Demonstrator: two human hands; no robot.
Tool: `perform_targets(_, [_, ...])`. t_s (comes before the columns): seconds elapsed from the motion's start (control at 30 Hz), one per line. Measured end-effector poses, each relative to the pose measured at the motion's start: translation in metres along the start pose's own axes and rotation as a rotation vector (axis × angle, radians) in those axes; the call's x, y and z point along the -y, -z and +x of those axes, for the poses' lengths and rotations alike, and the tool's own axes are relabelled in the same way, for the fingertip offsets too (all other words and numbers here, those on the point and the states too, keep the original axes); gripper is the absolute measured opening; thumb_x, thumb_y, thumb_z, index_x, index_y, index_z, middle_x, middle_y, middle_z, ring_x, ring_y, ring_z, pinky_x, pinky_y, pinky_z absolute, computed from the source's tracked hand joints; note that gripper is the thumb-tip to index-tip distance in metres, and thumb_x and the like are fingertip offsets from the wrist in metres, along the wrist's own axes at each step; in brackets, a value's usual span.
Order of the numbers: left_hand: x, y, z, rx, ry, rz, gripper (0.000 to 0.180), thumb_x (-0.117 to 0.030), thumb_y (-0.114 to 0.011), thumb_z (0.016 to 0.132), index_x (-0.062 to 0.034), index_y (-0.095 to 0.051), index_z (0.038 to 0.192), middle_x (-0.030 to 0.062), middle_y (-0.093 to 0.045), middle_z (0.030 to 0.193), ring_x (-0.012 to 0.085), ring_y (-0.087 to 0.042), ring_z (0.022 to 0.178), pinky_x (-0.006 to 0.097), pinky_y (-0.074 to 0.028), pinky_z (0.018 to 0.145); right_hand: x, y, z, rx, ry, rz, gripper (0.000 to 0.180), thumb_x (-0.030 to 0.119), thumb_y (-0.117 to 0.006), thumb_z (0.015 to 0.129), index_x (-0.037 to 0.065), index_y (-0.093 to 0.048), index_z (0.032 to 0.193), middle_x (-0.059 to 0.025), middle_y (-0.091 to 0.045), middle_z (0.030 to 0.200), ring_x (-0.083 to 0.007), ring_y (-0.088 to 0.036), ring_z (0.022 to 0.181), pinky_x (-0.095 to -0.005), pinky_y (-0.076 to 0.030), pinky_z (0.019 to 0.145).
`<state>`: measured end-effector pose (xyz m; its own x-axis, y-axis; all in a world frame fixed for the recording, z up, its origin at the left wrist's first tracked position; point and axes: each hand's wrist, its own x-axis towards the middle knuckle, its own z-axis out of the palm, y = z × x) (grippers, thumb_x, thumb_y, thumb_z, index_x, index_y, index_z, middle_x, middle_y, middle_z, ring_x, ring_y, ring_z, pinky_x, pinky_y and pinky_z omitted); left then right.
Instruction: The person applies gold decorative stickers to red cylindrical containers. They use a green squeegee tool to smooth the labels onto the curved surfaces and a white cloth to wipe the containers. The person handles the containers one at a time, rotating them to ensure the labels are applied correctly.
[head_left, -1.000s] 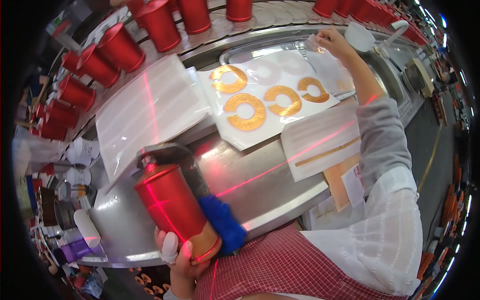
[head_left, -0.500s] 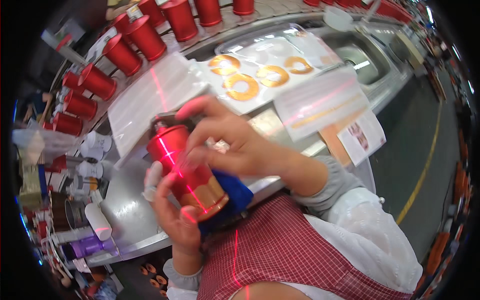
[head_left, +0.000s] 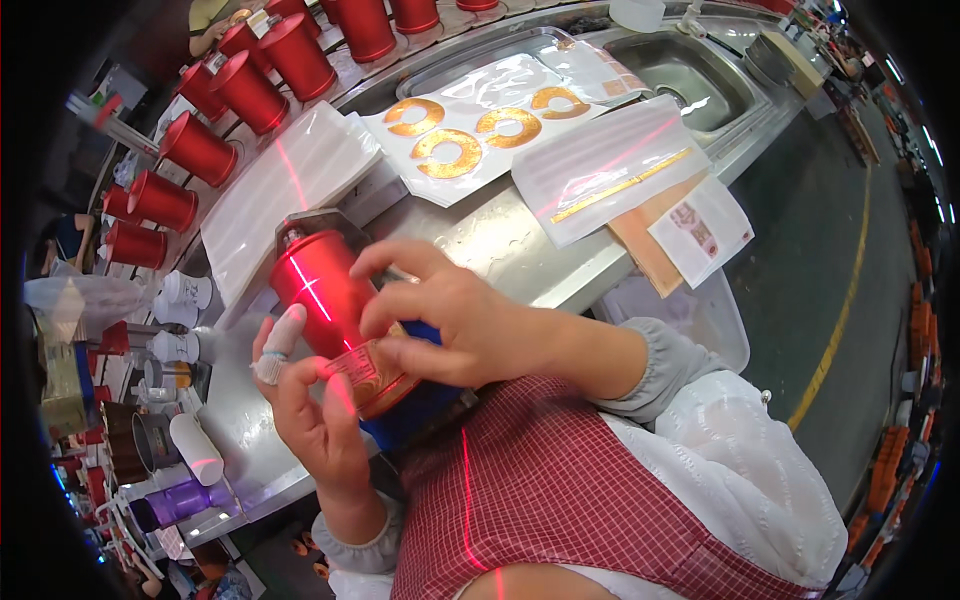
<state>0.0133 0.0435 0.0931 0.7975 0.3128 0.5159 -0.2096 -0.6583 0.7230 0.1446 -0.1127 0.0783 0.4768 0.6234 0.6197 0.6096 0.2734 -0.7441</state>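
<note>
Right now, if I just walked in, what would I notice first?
Probably the shiny red canister, left of the middle, between the left hand and right hand. Next, four golden C shapes on the white sheet beyond it. More red canisters line the upper left.

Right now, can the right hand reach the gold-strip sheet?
Probably yes: only metal bench shows between the right hand and the sheet, though that hand is at the red cylinder.

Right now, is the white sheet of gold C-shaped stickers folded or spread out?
Spread out: the white sheet lies open, its four gold C-shaped stickers showing, no fold visible.
</note>
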Motion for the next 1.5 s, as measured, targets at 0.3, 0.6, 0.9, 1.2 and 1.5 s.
perform_targets(0.3, [-0.017, -0.007, 0.022, 0.151, -0.183, 0.35, 0.01, -0.003, -0.066, 0.076, -0.0036, -0.061, 0.085, 0.0178, -0.055, 0.127, 0.043, -0.04, 0.126, 0.052, -0.032, 0.103, 0.001, 0.009, 0.013, 0.128, 0.126, -0.183, 0.02, 0.015, -0.074, 0.073, 0.005, -0.06, 0.083, -0.0194, -0.052, 0.116, -0.0405, -0.049, 0.111, -0.0467, -0.04, 0.096])
perform_targets(0.6, [0.0, 0.006, 0.014, 0.104, -0.125, 0.302, 0.011, -0.011, -0.066, 0.077, -0.0053, -0.061, 0.086, 0.0176, -0.057, 0.122, 0.0424, -0.044, 0.121, 0.056, -0.025, 0.106, 0.005, 0.005, 0.029, 0.307, -0.079, -0.148, 0.014, 0.008, -0.072, 0.077, 0.006, -0.062, 0.086, -0.016, -0.054, 0.116, -0.0343, -0.052, 0.11, -0.0426, -0.041, 0.094])
perform_targets(0.9, [0.034, 0.02, -0.032, 0.119, -0.01, 0.031, 0.095, -0.038, -0.076, 0.076, 0.0029, -0.027, 0.146, 0.0296, -0.035, 0.143, 0.0467, -0.03, 0.136, 0.057, -0.015, 0.113, -0.008, 0.014, 0.049, 0.129, -0.371, -0.05, 0.007, 0.008, -0.067, 0.084, 0.004, -0.061, 0.084, -0.0074, -0.055, 0.114, -0.0164, -0.052, 0.104, -0.0295, -0.041, 0.089])
perform_targets(1.2, [0.042, 0.016, -0.047, 0.187, -0.106, 0.484, 0.087, -0.043, -0.07, 0.079, 0.0052, -0.035, 0.142, 0.0301, -0.043, 0.138, 0.0472, -0.039, 0.131, 0.063, -0.016, 0.11, -0.089, 0.075, 0.088, -0.211, -0.512, -0.112, 0.016, 0.017, -0.068, 0.085, 0.002, -0.063, 0.086, -0.0097, -0.055, 0.117, -0.0185, -0.053, 0.105, -0.0308, -0.04, 0.092])
perform_targets(1.5, [0.055, 0.003, -0.047, 0.211, -0.012, 0.293, 0.104, -0.055, -0.066, 0.08, 0.0087, -0.019, 0.147, 0.0357, -0.035, 0.142, 0.0479, -0.038, 0.131, 0.063, -0.017, 0.11, -0.228, 0.16, 0.071, -0.035, -0.498, -1.285, 0.013, 0.016, -0.068, 0.078, 0.006, -0.068, 0.086, -0.0171, -0.055, 0.113, -0.0329, -0.054, 0.105, -0.0412, -0.045, 0.09])
